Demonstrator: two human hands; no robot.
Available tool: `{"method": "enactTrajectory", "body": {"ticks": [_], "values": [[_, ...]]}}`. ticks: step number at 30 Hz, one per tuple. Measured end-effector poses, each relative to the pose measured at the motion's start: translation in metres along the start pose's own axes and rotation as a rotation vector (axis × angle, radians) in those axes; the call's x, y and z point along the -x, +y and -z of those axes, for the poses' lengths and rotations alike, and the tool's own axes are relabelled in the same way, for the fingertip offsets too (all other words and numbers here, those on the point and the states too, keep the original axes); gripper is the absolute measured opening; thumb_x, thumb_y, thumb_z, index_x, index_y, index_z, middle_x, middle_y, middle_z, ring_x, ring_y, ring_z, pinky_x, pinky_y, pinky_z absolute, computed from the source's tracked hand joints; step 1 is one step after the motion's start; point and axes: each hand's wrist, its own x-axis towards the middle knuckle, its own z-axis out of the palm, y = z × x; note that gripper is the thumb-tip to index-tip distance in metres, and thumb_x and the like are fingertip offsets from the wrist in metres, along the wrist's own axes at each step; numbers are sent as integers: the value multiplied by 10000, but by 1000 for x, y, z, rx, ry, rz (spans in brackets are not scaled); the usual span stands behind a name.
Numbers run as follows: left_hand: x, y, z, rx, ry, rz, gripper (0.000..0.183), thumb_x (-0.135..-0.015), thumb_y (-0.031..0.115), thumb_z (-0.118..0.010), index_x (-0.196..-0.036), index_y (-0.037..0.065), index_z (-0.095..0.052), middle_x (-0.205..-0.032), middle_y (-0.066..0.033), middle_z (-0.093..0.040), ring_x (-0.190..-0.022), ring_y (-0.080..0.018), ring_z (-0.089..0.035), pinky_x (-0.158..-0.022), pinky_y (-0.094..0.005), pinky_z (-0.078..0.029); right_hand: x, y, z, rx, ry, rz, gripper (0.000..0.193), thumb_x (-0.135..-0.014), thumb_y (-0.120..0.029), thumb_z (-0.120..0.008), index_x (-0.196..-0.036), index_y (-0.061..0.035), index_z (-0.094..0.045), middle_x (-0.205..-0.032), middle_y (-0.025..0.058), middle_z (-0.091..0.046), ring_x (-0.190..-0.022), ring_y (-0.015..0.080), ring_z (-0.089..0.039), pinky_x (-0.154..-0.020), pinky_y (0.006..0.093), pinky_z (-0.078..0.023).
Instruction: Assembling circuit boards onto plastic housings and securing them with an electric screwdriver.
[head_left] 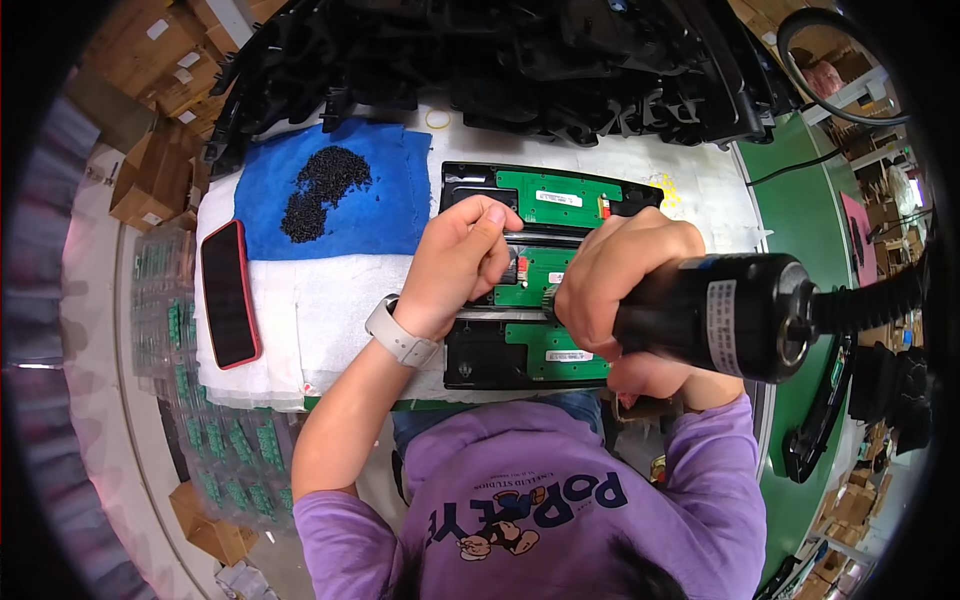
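Note:
Three black plastic panels with green circuit boards lie stacked front to back: a far panel [552,191], a middle one partly hidden by my hands, and a near panel [487,357]. My right hand [622,285] is wrapped round a black electric screwdriver [745,310], tilted with its tip end toward the middle circuit board [525,292]. The exact tip contact is hidden. Over the left part of the middle panel, my left hand [465,255] is closed, thumb against curled fingers; whatever they hold cannot be made out.
Small black screws [325,190] lie heaped on a blue cloth [265,205] at the left. Nearer stands a red-cased phone [230,295] on the white cloth. Black plastic parts [480,70] are piled along the back. Trays of green boards [235,440] sit lower left.

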Motion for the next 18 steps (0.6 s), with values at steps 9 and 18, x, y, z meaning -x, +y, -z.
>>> {"method": "enactTrajectory", "body": {"ticks": [9, 18], "values": [[-2, -4, 7, 144, -53, 30, 90, -876, 110, -447, -933, 50, -482, -557, 44, -374, -467, -30, -283, -418, -187, -205, 4, -2, 13, 14, 31, -90, 197, -553, -102, -722, -670, -62, -568, -609, 3, -560, -492, 83, -513, -463, 218, -391], [0, 3, 7, 153, -65, -26, 135, -863, 98, -563, -968, 32, -510, -769, -91, -624, -550, -66, -494, -489, -181, -382, 1, -8, 50, -420, 84, 438, 339, -842, -345, -539, -1005, -57, -465, -635, -4, -483, -462, 111, -466, -550, 289, -428]]}}
